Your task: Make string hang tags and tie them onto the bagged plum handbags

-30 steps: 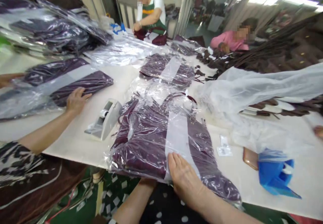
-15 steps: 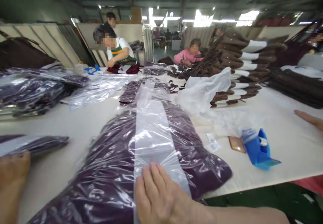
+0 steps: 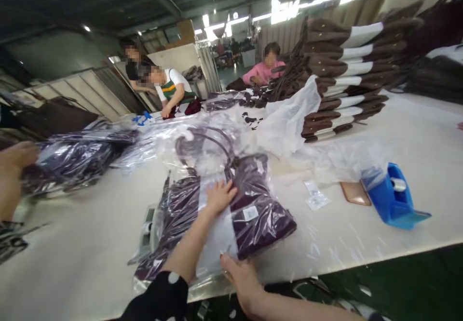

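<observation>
A dark purple bag (image 3: 253, 234) with looped handles lies in clear plastic on the table in front of me. A white paper band (image 3: 217, 234) runs down its middle, and a small white label (image 3: 250, 213) shows to the right. My left hand (image 3: 220, 198) rests flat on the upper part of the band, fingers spread. At the near edge of the package is my right hand (image 3: 244, 280), its thumb side against the plastic and the band's end; its other fingers are partly hidden, seemingly closed around that edge.
A blue tape dispenser (image 3: 392, 200) and a copper-coloured phone (image 3: 355, 193) lie right. Brown bags with white bands (image 3: 347, 75) are stacked behind them. A grey device (image 3: 147, 232) sits left of the package. A co-worker's hand (image 3: 18, 159) is by the plastic-wrapped pile (image 3: 83, 157).
My left hand has come into view onto the package. My right hand has moved from the band to the near edge. Handles and a label now show; the co-worker's hand has moved up.
</observation>
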Tool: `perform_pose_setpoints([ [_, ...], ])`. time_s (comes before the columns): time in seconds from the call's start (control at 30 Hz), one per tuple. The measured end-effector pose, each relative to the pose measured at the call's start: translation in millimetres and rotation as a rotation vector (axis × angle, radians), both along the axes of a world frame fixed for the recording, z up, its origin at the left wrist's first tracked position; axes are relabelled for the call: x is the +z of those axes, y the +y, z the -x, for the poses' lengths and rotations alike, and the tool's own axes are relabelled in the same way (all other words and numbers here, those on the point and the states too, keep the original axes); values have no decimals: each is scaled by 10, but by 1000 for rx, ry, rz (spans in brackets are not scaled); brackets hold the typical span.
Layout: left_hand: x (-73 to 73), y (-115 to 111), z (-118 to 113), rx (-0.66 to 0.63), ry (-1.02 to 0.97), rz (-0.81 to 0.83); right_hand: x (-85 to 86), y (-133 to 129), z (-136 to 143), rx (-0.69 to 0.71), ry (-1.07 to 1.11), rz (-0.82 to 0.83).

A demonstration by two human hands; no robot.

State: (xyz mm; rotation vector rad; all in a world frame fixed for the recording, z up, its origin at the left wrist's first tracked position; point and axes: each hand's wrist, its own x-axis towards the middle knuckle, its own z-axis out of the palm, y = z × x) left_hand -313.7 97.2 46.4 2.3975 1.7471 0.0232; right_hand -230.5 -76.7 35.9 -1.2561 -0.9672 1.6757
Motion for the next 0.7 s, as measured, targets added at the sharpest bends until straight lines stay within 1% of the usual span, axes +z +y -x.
perform_pose_setpoints([
  [0.03,-186,-125,-54,11,5,34,-169,-40,-26,25,67,217],
  [0.07,-354,-239,-106,20,2,67,-310,-80,-57,107,89,391],
  [0.1,-491,-328,-149,25,-6,85,-414,-118,-94,218,84,504],
  [0.13,-589,-385,-174,29,-15,98,-473,-153,-141,345,60,565],
  [0.17,-643,-411,-174,31,-27,107,-487,-180,-202,453,40,591],
  [0.2,-655,-412,-142,35,-40,113,-461,-190,-283,522,23,558],
  [0.23,-630,-401,-76,43,-55,115,-404,-178,-385,545,-11,456],
  [0.27,-578,-396,24,58,-67,109,-331,-139,-510,520,-55,340],
  [0.3,-510,-411,154,83,-77,92,-260,-70,-652,477,-152,69],
  [0.33,-437,-458,302,120,-80,66,-207,23,-807,371,-305,-224],
  [0.37,-372,-542,459,168,-76,34,-183,133,-966,228,-464,-426],
  [0.4,-323,-659,613,221,-66,6,-195,249,-1120,99,-625,-546],
  [0.43,-299,-802,754,275,-52,-13,-241,360,-1260,4,-767,-608],
  [0.47,-303,-959,876,323,-35,-28,-315,456,-1379,-62,-887,-619],
  [0.5,-334,-1115,976,354,-13,-37,-405,533,-1472,-90,-975,-585],
  [0.53,-390,-1260,1053,362,20,-49,-500,591,-1538,-80,-1025,-508],
  [0.6,-535,-1478,1146,333,102,-82,-657,669,-1591,-6,-1025,-275],
  [0.67,-651,-1588,1156,299,161,-113,-729,739,-1575,79,-972,-42],
  [0.7,-674,-1612,1128,306,169,-132,-731,786,-1559,112,-962,44],
])
